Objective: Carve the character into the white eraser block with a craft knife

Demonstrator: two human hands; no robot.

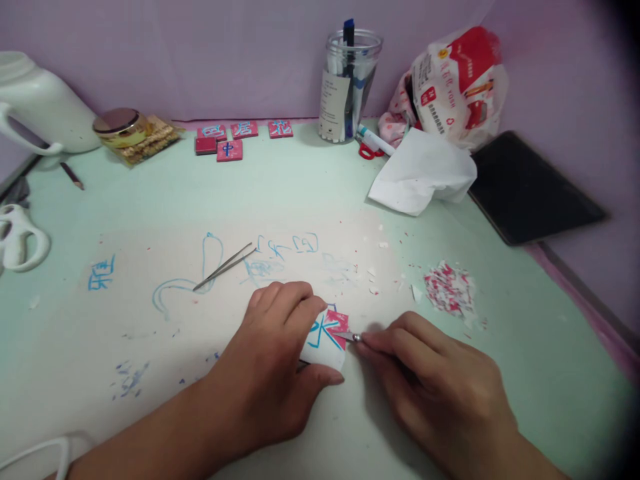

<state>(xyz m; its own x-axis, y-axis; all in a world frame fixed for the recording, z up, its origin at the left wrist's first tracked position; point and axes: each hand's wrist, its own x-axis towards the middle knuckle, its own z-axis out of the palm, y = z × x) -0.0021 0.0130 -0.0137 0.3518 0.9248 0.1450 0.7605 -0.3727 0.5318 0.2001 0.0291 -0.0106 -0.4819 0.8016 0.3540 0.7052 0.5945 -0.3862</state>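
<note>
My left hand (280, 353) grips a small square tile (325, 353) between the fingers and thumb, steadying it on the mat. White covers most of the tile's face, with blue character strokes on it; red-pink shows at its upper right. In my right hand (430, 380) is a craft knife (356, 337), pinched close to its metal collar. The pointed blade touches the tile's right side, by the edge of the red area. My fingers hide the tile's left part and most of the knife's handle. Above my left hand lies a pair of tweezers (223, 268).
Red and white shavings (450, 290) are heaped at right. Several red tiles (230, 150) lie along the back, left of a pen jar (337, 100). A crumpled paper (420, 173), a plastic bag (450, 93) and a black tablet (535, 187) occupy the right; white scissors (23, 237) lie left.
</note>
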